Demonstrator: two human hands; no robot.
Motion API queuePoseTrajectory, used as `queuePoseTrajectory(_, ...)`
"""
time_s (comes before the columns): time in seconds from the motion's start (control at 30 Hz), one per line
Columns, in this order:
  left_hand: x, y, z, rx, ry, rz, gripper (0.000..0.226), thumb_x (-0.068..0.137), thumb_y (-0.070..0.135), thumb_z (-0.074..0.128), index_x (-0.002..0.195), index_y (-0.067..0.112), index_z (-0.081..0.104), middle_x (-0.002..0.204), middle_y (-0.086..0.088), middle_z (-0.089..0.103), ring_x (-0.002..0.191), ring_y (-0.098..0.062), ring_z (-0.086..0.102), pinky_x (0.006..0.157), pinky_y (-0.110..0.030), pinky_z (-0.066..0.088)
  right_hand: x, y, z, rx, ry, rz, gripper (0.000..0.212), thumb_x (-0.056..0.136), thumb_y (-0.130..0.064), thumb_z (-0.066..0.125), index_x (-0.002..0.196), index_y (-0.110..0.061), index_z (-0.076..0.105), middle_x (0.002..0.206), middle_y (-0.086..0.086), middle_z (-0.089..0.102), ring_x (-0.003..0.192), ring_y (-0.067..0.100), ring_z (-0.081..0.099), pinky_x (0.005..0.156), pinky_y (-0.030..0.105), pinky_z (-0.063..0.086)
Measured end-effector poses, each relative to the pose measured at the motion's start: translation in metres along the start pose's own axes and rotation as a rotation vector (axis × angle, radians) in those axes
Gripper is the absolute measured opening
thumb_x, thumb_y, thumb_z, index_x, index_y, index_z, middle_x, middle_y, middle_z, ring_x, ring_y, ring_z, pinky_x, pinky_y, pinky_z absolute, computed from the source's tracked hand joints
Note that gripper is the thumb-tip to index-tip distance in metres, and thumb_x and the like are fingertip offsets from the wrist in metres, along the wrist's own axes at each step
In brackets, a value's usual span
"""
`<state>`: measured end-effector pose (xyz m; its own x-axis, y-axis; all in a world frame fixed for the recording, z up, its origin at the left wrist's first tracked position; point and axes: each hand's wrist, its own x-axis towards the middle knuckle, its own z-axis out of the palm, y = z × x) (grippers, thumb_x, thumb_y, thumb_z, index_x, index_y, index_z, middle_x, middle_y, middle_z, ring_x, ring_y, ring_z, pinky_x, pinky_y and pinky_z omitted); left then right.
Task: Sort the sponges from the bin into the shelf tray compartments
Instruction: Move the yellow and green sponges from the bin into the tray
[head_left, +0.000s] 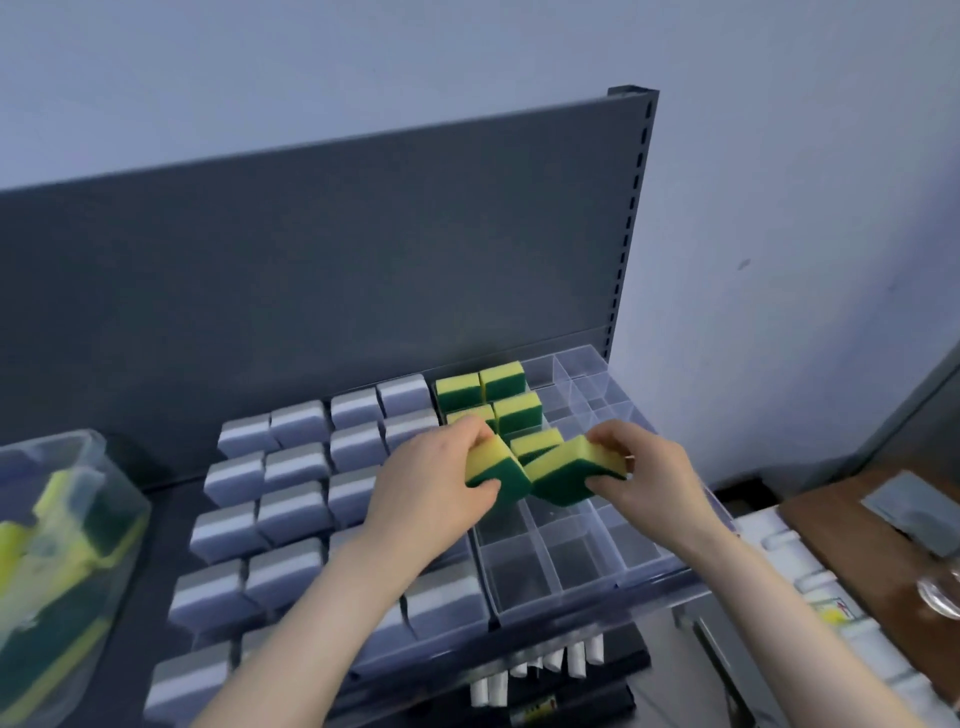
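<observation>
Head: sponges (563, 475) above open tray compartments (540, 543)

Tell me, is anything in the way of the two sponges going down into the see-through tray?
Nothing visible is. The left hand grips one sponge, the right hand another sponge, both just above the clear tray. The compartments under them look empty; the placed sponges sit further back.

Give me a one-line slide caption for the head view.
Left hand and right hand each grip a yellow-and-green rectangular foam sponge over the clear plastic compartment tray, beside rows of grey sponges.
</observation>
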<state>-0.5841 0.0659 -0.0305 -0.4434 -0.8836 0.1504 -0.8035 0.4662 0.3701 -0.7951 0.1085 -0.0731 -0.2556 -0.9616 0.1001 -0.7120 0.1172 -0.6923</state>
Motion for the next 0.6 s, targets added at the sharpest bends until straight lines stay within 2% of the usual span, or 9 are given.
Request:
queuePoseTrajectory(0.1, 0.001, -0.002, 0.011, 0.037, -0.033, 0.029, 0.029, 0.085, 0.035, 0.065, 0.111, 0.034, 0.053, 0.103, 0.018, 0.061, 0.084, -0.002, 0.05, 0.055, -0.011, 0.03, 0.004, 0.008, 0.003, -0.04, -0.066, -0.011, 0.039, 0.074, -0.008, 0.073, 0.107, -0.026, 0.06, 0.095, -0.013, 0.061, 0.091, 0.013, 0.058, 0.079, 0.024, 0.045)
queuePoseTrajectory(0.3, 0.003, -0.005, 0.031, 0.107, -0.1, 0.091, 0.035, 0.087, 0.028, 0.064, 0.12, 0.029, 0.053, 0.113, 0.012, 0.062, 0.099, -0.01, 0.058, 0.072, -0.022, 0.045, 0.01, 0.008, -0.001, -0.218, -0.169, -0.095, 0.04, 0.079, -0.011, 0.069, 0.113, -0.029, 0.061, 0.106, -0.01, 0.064, 0.098, 0.016, 0.056, 0.077, 0.023, 0.043)
queuePoseTrajectory(0.47, 0.008, -0.006, 0.039, 0.175, -0.192, 0.128, 0.029, 0.085, 0.024, 0.065, 0.112, 0.025, 0.055, 0.107, 0.006, 0.063, 0.093, -0.015, 0.058, 0.066, -0.025, 0.045, 0.019, -0.007, -0.004, -0.392, -0.309, -0.183, 0.041, 0.082, -0.014, 0.067, 0.118, -0.03, 0.06, 0.113, -0.006, 0.065, 0.102, 0.018, 0.058, 0.081, 0.027, 0.048)
queuePoseTrajectory(0.6, 0.017, -0.005, 0.042, 0.248, -0.255, 0.153, 0.035, 0.085, 0.021, 0.066, 0.119, 0.021, 0.056, 0.109, -0.001, 0.064, 0.097, -0.021, 0.06, 0.069, -0.028, 0.047, 0.03, -0.019, -0.005, -0.488, -0.404, -0.229, 0.042, 0.081, -0.013, 0.066, 0.119, -0.028, 0.061, 0.117, -0.004, 0.063, 0.105, 0.019, 0.056, 0.087, 0.032, 0.051)
